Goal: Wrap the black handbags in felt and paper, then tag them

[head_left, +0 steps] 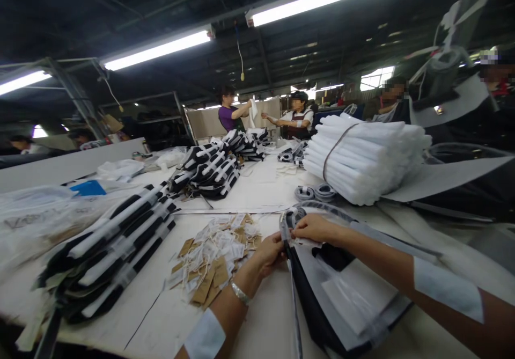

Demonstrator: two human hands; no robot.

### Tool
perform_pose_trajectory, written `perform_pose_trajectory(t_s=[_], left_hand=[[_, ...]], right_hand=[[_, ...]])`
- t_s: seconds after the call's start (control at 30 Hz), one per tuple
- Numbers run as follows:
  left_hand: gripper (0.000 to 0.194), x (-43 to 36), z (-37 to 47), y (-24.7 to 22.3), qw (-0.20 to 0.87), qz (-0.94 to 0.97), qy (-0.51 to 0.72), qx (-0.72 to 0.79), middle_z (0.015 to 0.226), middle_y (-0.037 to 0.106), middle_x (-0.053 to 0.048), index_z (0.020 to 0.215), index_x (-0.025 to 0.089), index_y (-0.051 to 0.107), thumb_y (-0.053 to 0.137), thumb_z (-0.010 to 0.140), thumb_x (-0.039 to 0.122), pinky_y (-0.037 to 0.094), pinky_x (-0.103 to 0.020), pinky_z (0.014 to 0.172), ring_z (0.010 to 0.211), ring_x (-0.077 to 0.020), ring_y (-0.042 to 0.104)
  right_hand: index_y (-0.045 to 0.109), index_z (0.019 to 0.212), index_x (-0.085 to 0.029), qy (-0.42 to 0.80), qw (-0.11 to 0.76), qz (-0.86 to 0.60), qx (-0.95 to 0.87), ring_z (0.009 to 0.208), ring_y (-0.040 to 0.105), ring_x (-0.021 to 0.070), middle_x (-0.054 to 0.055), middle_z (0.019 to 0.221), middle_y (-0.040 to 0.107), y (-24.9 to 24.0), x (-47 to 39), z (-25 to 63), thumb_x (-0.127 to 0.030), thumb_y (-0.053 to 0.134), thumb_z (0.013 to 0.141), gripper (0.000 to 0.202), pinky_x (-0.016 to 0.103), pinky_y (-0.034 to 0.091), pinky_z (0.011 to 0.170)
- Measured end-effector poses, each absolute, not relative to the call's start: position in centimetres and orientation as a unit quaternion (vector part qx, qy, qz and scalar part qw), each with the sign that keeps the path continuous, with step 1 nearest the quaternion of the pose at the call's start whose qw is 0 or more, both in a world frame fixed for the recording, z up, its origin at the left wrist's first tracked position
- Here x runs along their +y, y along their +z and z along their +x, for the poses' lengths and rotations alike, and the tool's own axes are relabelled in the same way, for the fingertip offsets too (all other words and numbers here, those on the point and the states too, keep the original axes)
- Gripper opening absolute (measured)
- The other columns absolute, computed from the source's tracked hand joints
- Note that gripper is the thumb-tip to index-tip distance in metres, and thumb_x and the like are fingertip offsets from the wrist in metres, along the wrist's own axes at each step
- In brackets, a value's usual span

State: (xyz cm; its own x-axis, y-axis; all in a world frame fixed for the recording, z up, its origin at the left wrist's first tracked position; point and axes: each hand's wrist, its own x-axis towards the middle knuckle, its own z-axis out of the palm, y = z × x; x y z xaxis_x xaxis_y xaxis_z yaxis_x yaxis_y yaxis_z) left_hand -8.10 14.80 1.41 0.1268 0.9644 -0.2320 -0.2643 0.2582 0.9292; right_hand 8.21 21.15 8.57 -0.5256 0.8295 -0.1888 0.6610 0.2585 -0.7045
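A black and white bag (pixel 358 305) with clear plastic over it lies before me on the table. My left hand (pixel 269 254), with a bracelet on its wrist, is closed on the bag's upper left edge. Just to the right, my right hand (pixel 316 228) pinches at the same corner, by a rolled grey strap (pixel 293 217). Whatever small thing lies between its fingertips is too blurred to make out. Left of my left hand spreads a loose pile of brown and white tags (pixel 213 262) with strings.
Folded black and white bundles (pixel 120 241) lie at left, with another stack (pixel 209 168) behind. A banded pile of white foam rolls (pixel 362 155) stands at right beside rolled straps (pixel 316 192). Plastic bags (pixel 48 209) cover the far left. Two people (pixel 295 120) work across the table.
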Motion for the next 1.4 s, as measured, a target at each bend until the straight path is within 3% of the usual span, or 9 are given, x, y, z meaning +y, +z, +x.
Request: perform_pose_trajectory(t_s=[0.2, 0.4, 0.53, 0.67, 0.87, 0.97, 1.1, 1.23, 1.4], left_hand=[[0.022, 13.8, -9.0, 1.4, 0.588, 0.454, 0.446, 0.5, 0.076, 0.062, 0.002, 0.087, 0.013, 0.064, 0.066, 0.092, 0.035, 0.049, -0.024, 0.058, 0.06, -0.0093, 0.056], [0.013, 11.5, -11.7, 1.3, 0.488, 0.459, 0.472, 0.573, 0.064, 0.062, 0.004, 0.074, 0.015, 0.068, 0.075, 0.081, 0.024, 0.048, -0.027, 0.067, 0.063, -0.0124, 0.059], [0.017, 9.3, -12.3, 1.8, 0.47, 0.408, 0.531, 0.575, 0.071, 0.071, -0.003, 0.082, 0.017, 0.075, 0.082, 0.068, 0.024, 0.045, -0.025, 0.067, 0.071, -0.0169, 0.065], [0.032, 7.4, -11.7, 2.0, 0.52, 0.333, 0.579, 0.532, 0.086, 0.075, -0.009, 0.093, 0.014, 0.073, 0.084, 0.069, 0.032, 0.05, -0.027, 0.079, 0.08, -0.0172, 0.067], [0.037, 6.8, -10.7, 2.0, 0.574, 0.236, 0.648, 0.442, 0.086, 0.071, -0.006, 0.106, 0.015, 0.066, 0.079, 0.074, 0.028, 0.054, -0.032, 0.09, 0.078, -0.0142, 0.068], [0.045, 7.0, -10.2, 2.0, 0.566, 0.221, 0.673, 0.421, 0.103, 0.071, -0.006, 0.117, 0.019, 0.064, 0.079, 0.075, 0.024, 0.054, -0.03, 0.09, 0.081, -0.012, 0.068], [0.059, 7.0, -9.6, 1.8, 0.552, 0.235, 0.675, 0.43, 0.123, 0.068, -0.009, 0.125, 0.023, 0.065, 0.085, 0.07, 0.023, 0.054, -0.025, 0.079, 0.078, -0.0108, 0.068], [0.061, 7.0, -9.5, 1.5, 0.517, 0.264, 0.676, 0.455, 0.122, 0.069, -0.013, 0.122, 0.022, 0.069, 0.089, 0.067, 0.037, 0.051, -0.024, 0.074, 0.084, -0.0162, 0.069], [0.066, 7.1, -9.9, 1.3, 0.477, 0.278, 0.689, 0.47, 0.124, 0.07, -0.012, 0.126, 0.024, 0.068, 0.089, 0.066, 0.042, 0.049, -0.026, 0.083, 0.111, -0.0248, 0.065]], right_hand=[[0.072, 0.061, -0.016, 0.374, 0.098, -0.441, -0.81, 0.051, 0.038, 0.0103, -0.003, 0.049, 0.048, 8.2, 21.1, 7.8, -0.038, 0.066, 0.073, 0.025, 0.024, 0.027, 0.048], [0.079, 0.089, -0.021, 0.362, 0.116, -0.416, -0.826, 0.057, 0.046, 0.0131, -0.001, 0.06, 0.058, 8.6, 20.1, 8.2, -0.043, 0.071, 0.068, 0.031, 0.024, 0.032, 0.052], [0.077, 0.095, -0.022, 0.38, 0.131, -0.399, -0.824, 0.062, 0.052, 0.015, -0.002, 0.067, 0.061, 9.2, 19.2, 8.9, -0.034, 0.078, 0.059, 0.038, 0.025, 0.037, 0.057], [0.073, 0.095, -0.021, 0.403, 0.148, -0.386, -0.816, 0.06, 0.051, 0.0148, -0.003, 0.063, 0.059, 9.7, 18.8, 9.7, -0.027, 0.077, 0.057, 0.039, 0.024, 0.036, 0.056], [0.067, 0.094, -0.016, 0.459, 0.184, -0.369, -0.787, 0.065, 0.058, 0.0157, 0.0, 0.071, 0.064, 9.1, 17.7, 9.2, -0.038, 0.068, 0.069, 0.033, 0.025, 0.041, 0.059], [0.065, 0.092, -0.016, 0.479, 0.208, -0.346, -0.78, 0.075, 0.062, 0.0172, 0.003, 0.081, 0.068, 8.5, 16.8, 8.1, -0.043, 0.06, 0.077, 0.032, 0.027, 0.046, 0.067], [0.065, 0.084, -0.018, 0.467, 0.238, -0.307, -0.794, 0.079, 0.061, 0.0181, 0.002, 0.08, 0.068, 8.0, 16.4, 6.7, -0.04, 0.061, 0.078, 0.023, 0.029, 0.046, 0.074], [0.065, 0.085, -0.019, 0.456, 0.26, -0.286, -0.801, 0.083, 0.062, 0.019, 0.002, 0.084, 0.068, 7.8, 16.4, 6.1, -0.033, 0.061, 0.079, 0.016, 0.029, 0.046, 0.078], [0.064, 0.097, -0.022, 0.462, 0.253, -0.275, -0.805, 0.071, 0.061, 0.017, -0.001, 0.077, 0.068, 7.4, 16.2, 5.6, -0.024, 0.065, 0.075, 0.023, 0.027, 0.046, 0.068]])
